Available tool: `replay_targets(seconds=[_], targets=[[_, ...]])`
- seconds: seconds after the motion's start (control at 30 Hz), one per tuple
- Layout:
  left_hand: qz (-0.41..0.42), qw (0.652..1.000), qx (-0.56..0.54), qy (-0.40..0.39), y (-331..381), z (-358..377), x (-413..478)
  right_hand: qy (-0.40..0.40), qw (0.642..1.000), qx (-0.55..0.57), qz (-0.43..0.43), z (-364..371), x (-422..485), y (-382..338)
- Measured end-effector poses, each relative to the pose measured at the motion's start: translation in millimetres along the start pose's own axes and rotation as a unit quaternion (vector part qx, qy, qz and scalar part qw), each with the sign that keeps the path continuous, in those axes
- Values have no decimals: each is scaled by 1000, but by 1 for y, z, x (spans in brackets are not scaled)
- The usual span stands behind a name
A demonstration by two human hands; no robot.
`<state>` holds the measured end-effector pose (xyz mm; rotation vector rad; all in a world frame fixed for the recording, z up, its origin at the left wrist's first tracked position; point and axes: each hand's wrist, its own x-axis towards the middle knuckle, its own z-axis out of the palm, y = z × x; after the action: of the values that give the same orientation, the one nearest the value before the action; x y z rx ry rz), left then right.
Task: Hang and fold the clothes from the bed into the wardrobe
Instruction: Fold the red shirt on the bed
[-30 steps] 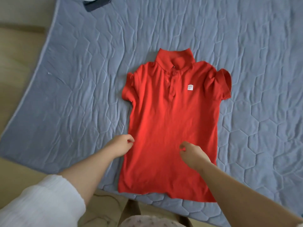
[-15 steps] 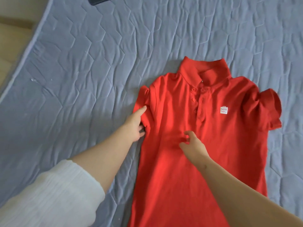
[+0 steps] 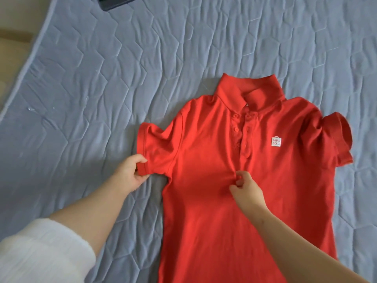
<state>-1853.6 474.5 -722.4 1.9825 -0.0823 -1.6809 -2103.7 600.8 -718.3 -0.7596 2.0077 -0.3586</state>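
1. the left hand (image 3: 130, 172) grips the lower corner of the short sleeve (image 3: 155, 148) on the person's left side. the thumb lies on top of the cuff band and the fingers are curled under it.
2. the right hand (image 3: 244, 190) pinches a small fold of cloth on the shirt's front, just below the button placket (image 3: 242, 137). thumb and forefinger are closed on the fabric, the other fingers are curled in, and creases run out from the pinch.
3. the left forearm is bare, with a white cuff (image 3: 40, 252) pushed up it at the lower left. the right forearm is also bare and comes in from the lower right corner, across the shirt's body.
4. the red polo shirt (image 3: 204, 211) lies face up and mostly flat on the bed, right of the middle of the view. its collar (image 3: 248, 90) points away from the person and its hem runs out past the bottom edge.
5. small red buttons sit along the placket, and a white logo patch (image 3: 276, 141) reading "mini so" is on the chest, to the right of it.
6. the other sleeve (image 3: 336, 139), on the person's right, is bunched and folded over on itself, with its cuff opening turned up.
7. under the shirt is a grey-blue quilted cover (image 3: 102, 78), stitched in a hexagon pattern and lightly wrinkled.
8. a dark object (image 3: 116, 2) lies on the cover at the top edge and is cut off by the frame, so i cannot tell what it is.
9. a strip of pale wooden surface (image 3: 10, 58) shows past the cover's left edge.
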Motion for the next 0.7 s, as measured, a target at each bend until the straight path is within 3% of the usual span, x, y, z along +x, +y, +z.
replay_targets(seconds=[0.17, 0.3, 0.43, 0.53, 0.6, 0.7], targets=[[-10, 988, 114, -106, 24, 30, -5, -24, 1000, -17, -3, 8, 5, 7], [-22, 979, 197, -54, 24, 32, 4, -27, 999, -20, -1, 9, 9, 11], [-24, 981, 185, 42, 9, 26, 6, -43, 999, -20, 1, 7, 9, 10], [83, 963, 181, 181, 10, 39, 3, -49, 999, 0, -7, 3, 8, 11], [223, 910, 246, 249, 8, 55, -18, -53, 998, 15, -15, -1, 4, 11], [406, 818, 349, 209, -14, 86, -63, -54, 998, 25, -20, -6, -2, 13]])
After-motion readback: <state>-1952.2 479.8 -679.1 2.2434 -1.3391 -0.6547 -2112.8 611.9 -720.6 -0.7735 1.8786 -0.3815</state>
